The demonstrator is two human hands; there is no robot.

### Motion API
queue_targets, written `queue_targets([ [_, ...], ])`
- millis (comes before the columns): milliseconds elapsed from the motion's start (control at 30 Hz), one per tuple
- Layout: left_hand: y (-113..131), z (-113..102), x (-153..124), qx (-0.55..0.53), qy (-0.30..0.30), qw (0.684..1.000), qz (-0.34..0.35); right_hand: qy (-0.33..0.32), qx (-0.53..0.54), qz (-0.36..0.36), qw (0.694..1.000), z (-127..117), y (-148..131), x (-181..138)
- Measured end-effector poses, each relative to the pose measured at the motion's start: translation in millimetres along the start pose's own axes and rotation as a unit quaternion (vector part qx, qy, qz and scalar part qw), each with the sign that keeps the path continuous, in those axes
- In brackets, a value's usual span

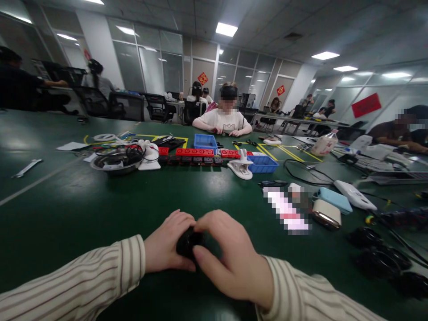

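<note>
Between my hands, just above or on the green table (pixel 143 200), is a small dark round object (pixel 187 244) with what looks like an opening in its middle. Its exact kind is too dark to make out. My left hand (pixel 169 243) wraps around its left side, thumb below and fingers over the top. From the right, my right hand (pixel 230 256) grips it with thumb and curled fingers. Part of the object is hidden behind my fingers. Both wrists come out of striped cream sleeves.
Ahead stand a metal bowl (pixel 115 162) with cables, a white clip (pixel 241 166), red blocks (pixel 194 152) and blue trays (pixel 262 163), (pixel 205 141). To the right lie a beige case (pixel 327 214), a light blue box (pixel 332 199) and several black ring-shaped parts (pixel 377 261). A person (pixel 228 113) sits opposite.
</note>
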State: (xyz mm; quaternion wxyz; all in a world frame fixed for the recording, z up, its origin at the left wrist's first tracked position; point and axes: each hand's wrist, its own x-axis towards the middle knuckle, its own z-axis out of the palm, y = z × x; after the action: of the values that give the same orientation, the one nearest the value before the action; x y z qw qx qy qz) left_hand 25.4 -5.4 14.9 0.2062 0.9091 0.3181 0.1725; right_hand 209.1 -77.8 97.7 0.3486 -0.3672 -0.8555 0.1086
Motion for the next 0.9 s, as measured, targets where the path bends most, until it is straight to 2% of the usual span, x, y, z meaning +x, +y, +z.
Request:
queue_targets([
  [100, 1.0, 0.9, -0.8, 0.007, 0.0, 1.0, -0.007, -0.052, -0.081, 0.055, 0.994, 42.7, 27.0, 8.9],
  [200, 1.1, 1.8, -1.7, 0.008, 0.0, 1.0, -0.012, -0.076, -0.18, 0.026, 0.98, 63.3, 37.5, 8.4],
  [333, 0.9, 1.7, 0.3, 0.005, -0.007, 1.0, -0.012, -0.092, -0.196, -0.073, 0.974, 58.5, 42.6, 4.1],
  [433, -2.3, 1.6, 2.8, 0.008, -0.038, 0.999, -0.002, -0.107, -0.128, -0.149, 0.975, 51.0, 46.3, 0.2],
  [533, -9.1, 3.9, 2.4, 0.022, -0.057, 0.998, 0.012, -0.07, -0.037, -0.194, 0.978, 51.0, 49.8, -3.7],
  [600, -12.9, 6.5, 0.4, 0.025, -0.051, 0.998, 0.022, -0.012, 0.001, -0.18, 0.984, 54.5, 51.7, -5.1],
  [700, -12.7, 8.5, -2.5, 0.021, -0.018, 0.999, 0.02, 0.054, -0.01, -0.086, 0.995, 60.7, 53.1, -5.2],
  [800, -6.3, 6.4, -2.9, 0.02, 0.004, 1.0, 0.005, 0.03, -0.079, 0.003, 0.996, 63.6, 51.7, -4.1],
  [900, -0.1, 2.5, -1.3, 0.02, -0.006, 1.0, 0.007, -0.035, -0.137, 0.024, 0.99, 61.5, 47.6, -3.3],
])
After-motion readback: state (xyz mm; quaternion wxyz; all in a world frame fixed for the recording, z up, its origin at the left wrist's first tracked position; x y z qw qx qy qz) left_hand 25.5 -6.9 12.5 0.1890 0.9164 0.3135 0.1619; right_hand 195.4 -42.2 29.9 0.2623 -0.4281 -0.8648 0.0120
